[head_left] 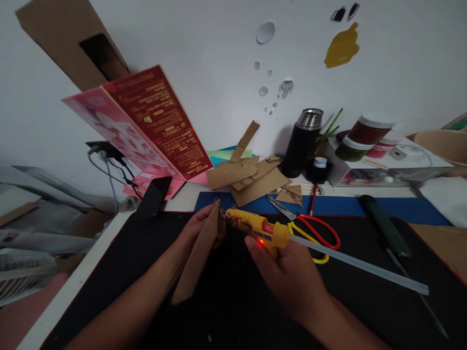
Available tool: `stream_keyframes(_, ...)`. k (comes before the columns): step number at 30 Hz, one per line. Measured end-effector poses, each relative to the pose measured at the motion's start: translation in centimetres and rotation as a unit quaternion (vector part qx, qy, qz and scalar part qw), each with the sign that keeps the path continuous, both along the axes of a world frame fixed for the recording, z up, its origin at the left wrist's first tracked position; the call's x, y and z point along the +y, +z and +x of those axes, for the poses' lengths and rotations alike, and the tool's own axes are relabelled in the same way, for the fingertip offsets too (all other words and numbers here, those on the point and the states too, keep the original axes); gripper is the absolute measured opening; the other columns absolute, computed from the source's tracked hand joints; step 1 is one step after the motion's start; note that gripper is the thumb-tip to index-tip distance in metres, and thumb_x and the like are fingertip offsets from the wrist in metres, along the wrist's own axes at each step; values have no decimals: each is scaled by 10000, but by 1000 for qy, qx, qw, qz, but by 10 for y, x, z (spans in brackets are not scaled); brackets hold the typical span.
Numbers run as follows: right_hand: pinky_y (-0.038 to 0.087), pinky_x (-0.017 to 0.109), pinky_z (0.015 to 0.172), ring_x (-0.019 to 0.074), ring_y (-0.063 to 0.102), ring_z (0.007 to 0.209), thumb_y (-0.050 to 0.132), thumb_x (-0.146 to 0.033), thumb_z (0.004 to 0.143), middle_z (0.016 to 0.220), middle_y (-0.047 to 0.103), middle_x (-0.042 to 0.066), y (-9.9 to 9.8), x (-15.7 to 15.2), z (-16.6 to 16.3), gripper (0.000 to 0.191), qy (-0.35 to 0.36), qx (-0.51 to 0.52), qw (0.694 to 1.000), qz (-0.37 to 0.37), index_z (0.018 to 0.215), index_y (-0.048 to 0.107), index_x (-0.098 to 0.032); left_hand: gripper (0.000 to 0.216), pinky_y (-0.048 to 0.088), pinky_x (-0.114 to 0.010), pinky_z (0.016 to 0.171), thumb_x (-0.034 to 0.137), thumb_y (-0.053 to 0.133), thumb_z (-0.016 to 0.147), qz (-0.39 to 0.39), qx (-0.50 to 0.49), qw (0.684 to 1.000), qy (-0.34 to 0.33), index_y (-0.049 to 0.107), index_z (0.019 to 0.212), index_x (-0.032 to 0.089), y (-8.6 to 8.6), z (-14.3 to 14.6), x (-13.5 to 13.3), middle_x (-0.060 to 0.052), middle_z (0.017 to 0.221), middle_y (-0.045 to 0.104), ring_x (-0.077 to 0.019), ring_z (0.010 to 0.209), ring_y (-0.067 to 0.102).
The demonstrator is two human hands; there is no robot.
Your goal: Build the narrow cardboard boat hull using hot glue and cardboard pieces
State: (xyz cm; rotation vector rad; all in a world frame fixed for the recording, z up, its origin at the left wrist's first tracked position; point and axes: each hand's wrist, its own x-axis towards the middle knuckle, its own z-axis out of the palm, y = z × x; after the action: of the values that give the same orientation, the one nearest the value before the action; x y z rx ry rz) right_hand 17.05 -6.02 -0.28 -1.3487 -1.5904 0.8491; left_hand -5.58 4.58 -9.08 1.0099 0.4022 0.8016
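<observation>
Cardboard piece (200,262), long and flat, held on edge above the black mat (233,311), just left of the middle, slanting from near left toward the far side. At its far end, a firm grip by the left hand (195,226), with fingers curled behind it. Just to the right, a yellow glue gun (251,226) with a red light glowing, aimed left at the cardboard; around its handle, the right hand (288,277), closed tight. Out of the gun's back, a long glue stick (357,263), stretching toward the near right past the scissors (290,214). Farther off, cardboard scraps (259,180) and a black flask (302,143).

Likely danger: burned left fingers, from a slip of the hot nozzle so close by. Also possible: a crooked bead, from wobble in the unsupported cardboard.

Mostly hidden: left fingertips, trigger. Lost in shadow: nozzle tip; touching or just apart, cannot tell. Cut off below: both forearms.
</observation>
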Motion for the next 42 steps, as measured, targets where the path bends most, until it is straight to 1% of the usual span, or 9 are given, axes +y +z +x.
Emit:
stream_keyframes(3, 586, 305, 681, 243, 790, 774, 548, -391, 1002, 829, 809, 67, 0, 0, 1, 301, -1, -2, 1000, -1, 903, 773, -217, 296, 481, -211, 417, 433, 748, 943, -1, 2, 1000, -6, 687, 1002, 150, -2, 0, 2, -35, 655, 720, -166, 473, 656)
stream_keyframes(9, 568, 323, 662, 254, 781, 750, 535, -402, 1008, 801, 806, 78, 0, -1, 1, 330, -5, -24, 1000, 0, 842, 755, -222, 258, 476, -217, 416, 408, 744, 948, -2, 3, 1000, -6, 685, 1008, 165, -1, 0, 2, -34, 659, 717, -175, 492, 657)
stream_keyframes(16, 545, 313, 623, 243, 759, 692, 520, -428, 1012, 752, 778, 66, 0, 0, 1, 366, -9, -28, 1000, -10, 805, 738, -220, 287, 434, -199, 385, 428, 742, 949, -3, 2, 1000, 20, 694, 981, 147, -1, 5, -3, -43, 640, 716, -162, 445, 629)
stream_keyframes(23, 552, 308, 630, 247, 762, 710, 517, -401, 1012, 747, 767, 63, -1, 0, 2, 345, -18, -42, 999, 11, 797, 723, -227, 265, 370, -167, 373, 413, 724, 959, -3, -12, 998, 64, 692, 967, 150, -1, 11, -11, -17, 627, 682, -123, 416, 570)
stream_keyframes(26, 557, 305, 631, 234, 746, 689, 524, -392, 1009, 737, 760, 60, 0, 1, 1, 345, -17, -32, 999, 19, 765, 706, -230, 253, 383, -167, 382, 404, 722, 960, 1, -16, 998, 60, 694, 977, 153, -1, 11, -12, -17, 635, 686, -122, 423, 579)
stream_keyframes(28, 544, 297, 597, 215, 710, 617, 523, -391, 1011, 665, 725, 43, 0, 1, 1, 365, -16, -18, 1000, 14, 724, 687, -235, 262, 386, -163, 387, 412, 732, 950, 7, -21, 998, 52, 696, 990, 155, -1, 10, -11, -14, 631, 683, -120, 425, 583)
stream_keyframes(32, 513, 289, 526, 212, 658, 532, 526, -427, 1028, 463, 560, -3, -2, 1, 1, 403, -16, 11, 1000, -8, 699, 683, -255, 303, 397, -172, 390, 459, 711, 957, 18, -27, 999, 24, 697, 1017, 163, -3, 9, -6, -13, 628, 679, -126, 421, 586)
stream_keyframes(34, 507, 290, 506, 224, 659, 530, 524, -462, 1037, 423, 511, -13, -4, 0, 0, 408, -12, 21, 1000, -10, 732, 706, -262, 302, 404, -184, 392, 462, 689, 970, 21, -28, 999, 10, 694, 1034, 168, -4, 7, -4, -18, 633, 683, -134, 420, 592)
stream_keyframes(42, 506, 281, 497, 239, 698, 560, 524, -498, 1046, 427, 549, -7, -5, -1, -1, 412, -21, 17, 999, -30, 784, 724, -250, 299, 396, -195, 395, 448, 673, 974, 26, -36, 999, -4, 693, 1072, 166, -9, 3, 0, -25, 650, 698, -148, 420, 612)
